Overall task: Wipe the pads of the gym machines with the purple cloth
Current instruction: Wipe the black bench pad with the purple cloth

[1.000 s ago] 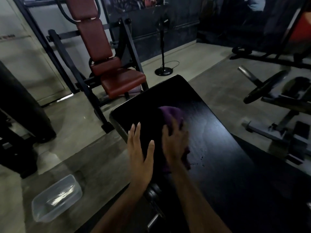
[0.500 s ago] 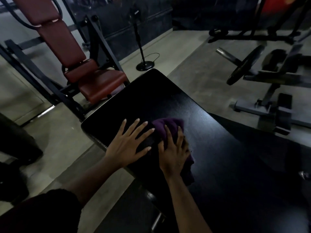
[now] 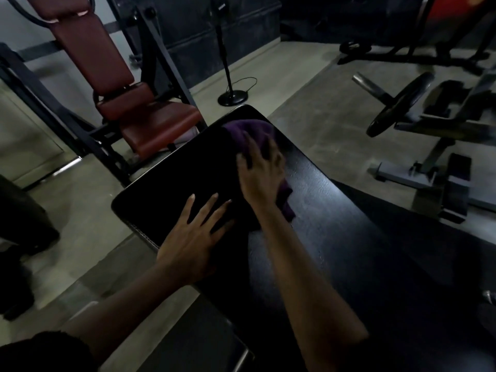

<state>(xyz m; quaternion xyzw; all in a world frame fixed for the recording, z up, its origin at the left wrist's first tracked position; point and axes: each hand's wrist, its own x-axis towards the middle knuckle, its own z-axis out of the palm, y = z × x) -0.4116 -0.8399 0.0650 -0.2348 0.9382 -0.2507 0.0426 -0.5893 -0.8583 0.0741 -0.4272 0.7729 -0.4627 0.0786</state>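
Head view: since half a second ago the right hand (image 3: 261, 167) has pushed the purple cloth (image 3: 245, 130) away from the body, up the black pad (image 3: 349, 237). The cloth lay near the middle of the pad then; now its bunched front reaches the pad's far end, close to the far right corner. The left hand (image 3: 193, 237) has kept its place near the pad's left edge. It lies flat on the pad, palm down, fingers straight and spread wide, holding nothing.

The right hand rests on top of the cloth, touching it, with the forearm reaching over the pad from the near side. This hand is blurred by motion. Its fingers seem to lie spread and pressing on the fabric rather than curled round it.

The cloth is crumpled and drawn out long. Its long axis runs roughly along the pad's length. The thicker, bunched part points to the far end, and a thinner tail trails back toward the body, showing beside the right wrist. All of it lies on the pad's right half, and the two hands are apart.

Beyond the pad's far left corner stands a machine with a red-brown seat (image 3: 161, 127) and backrest. A black stand base (image 3: 232, 99) with a cord sits on the floor behind the far end. A weight plate (image 3: 400, 103) on a bar rests well off to the right.
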